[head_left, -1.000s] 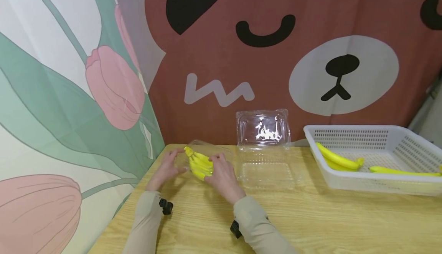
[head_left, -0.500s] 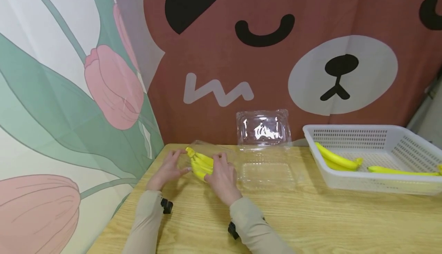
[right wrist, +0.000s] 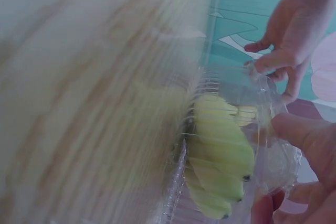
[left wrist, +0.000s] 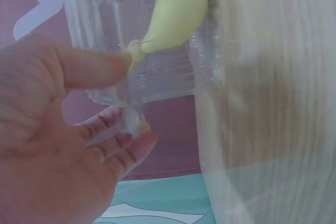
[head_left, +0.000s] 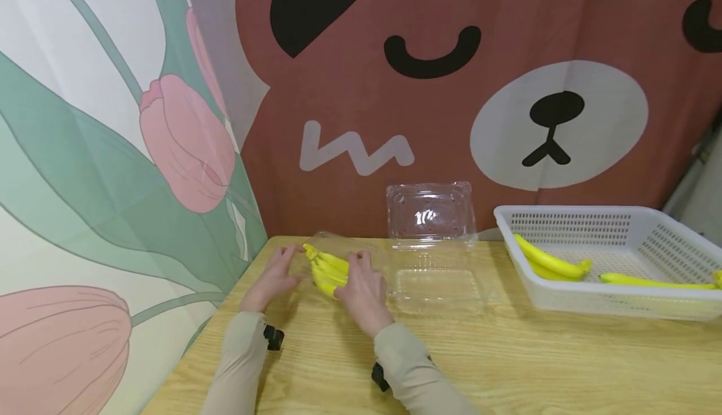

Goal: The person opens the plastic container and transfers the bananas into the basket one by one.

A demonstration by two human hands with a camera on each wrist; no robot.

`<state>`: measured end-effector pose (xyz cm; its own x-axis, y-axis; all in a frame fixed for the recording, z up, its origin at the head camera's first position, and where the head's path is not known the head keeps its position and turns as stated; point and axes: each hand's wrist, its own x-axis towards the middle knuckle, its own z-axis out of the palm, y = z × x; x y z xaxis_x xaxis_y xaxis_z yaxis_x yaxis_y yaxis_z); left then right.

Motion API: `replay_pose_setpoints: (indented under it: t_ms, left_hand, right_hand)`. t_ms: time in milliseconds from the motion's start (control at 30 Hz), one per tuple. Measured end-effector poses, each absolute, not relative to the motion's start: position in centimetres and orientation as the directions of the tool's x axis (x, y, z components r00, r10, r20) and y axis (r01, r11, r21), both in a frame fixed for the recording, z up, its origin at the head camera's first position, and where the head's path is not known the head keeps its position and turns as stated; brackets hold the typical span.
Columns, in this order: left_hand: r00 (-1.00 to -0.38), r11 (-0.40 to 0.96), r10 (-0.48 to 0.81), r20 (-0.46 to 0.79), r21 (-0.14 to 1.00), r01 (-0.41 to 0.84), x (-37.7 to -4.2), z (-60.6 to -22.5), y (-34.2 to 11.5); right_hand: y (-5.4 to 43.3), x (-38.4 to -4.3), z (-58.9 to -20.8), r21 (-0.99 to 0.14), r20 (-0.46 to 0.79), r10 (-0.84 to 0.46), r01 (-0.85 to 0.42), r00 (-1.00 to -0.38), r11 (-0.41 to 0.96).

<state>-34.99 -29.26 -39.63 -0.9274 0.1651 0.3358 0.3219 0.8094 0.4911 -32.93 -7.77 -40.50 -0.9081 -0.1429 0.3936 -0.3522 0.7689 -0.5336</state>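
A bunch of yellow bananas (head_left: 327, 267) lies in a clear plastic clamshell container (head_left: 344, 244) at the table's left, its stem pointing left. My left hand (head_left: 277, 277) is at the stem end; in the left wrist view its thumb touches the stem (left wrist: 135, 53) while thumb and fingers pinch the container's edge. From the other end, my right hand (head_left: 363, 289) reaches over the banana tips. The right wrist view has its thumb and curled fingers on the container's end wall, with the bananas (right wrist: 220, 150) showing through the plastic.
Just right of the hands stands a second clear clamshell (head_left: 431, 283), its lid (head_left: 430, 214) raised against the bear-print curtain (head_left: 338, 89). Farther right, a white perforated basket (head_left: 570, 293) holds more bananas (head_left: 549, 258). The wooden table (head_left: 507, 365) ends at the left beside a tulip-print curtain.
My right hand has shifted slightly left over the bananas. The left thumb reached toward the bunch half a second ago and has drawn back. The second clamshell and the basket stay in place.
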Motion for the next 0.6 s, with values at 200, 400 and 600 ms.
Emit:
replay_pose_setpoints:
  t_ms: [200,400,600]
  left_hand:
    - [-0.930,0.803,0.122,0.346,0.517,0.298,-35.3,-39.9,-29.6]
    - [-0.932,0.683,0.144,0.333,0.648,0.337,-35.7,-39.9,-30.2]
    - [-0.951,0.579,0.199,0.236,0.755,0.308,-35.3,-39.5,-30.1]
  right_hand:
    - [-7.6,-32.9,-40.1,-0.621,0.355,-0.124,-0.333,-0.926,0.709]
    - [-7.6,-33.0,-39.6,-0.681,0.371,-0.118,-0.356,-0.921,0.640]
    - [-7.4,-33.2,-39.3,-0.703,0.361,-0.119,-0.354,-0.925,0.617]
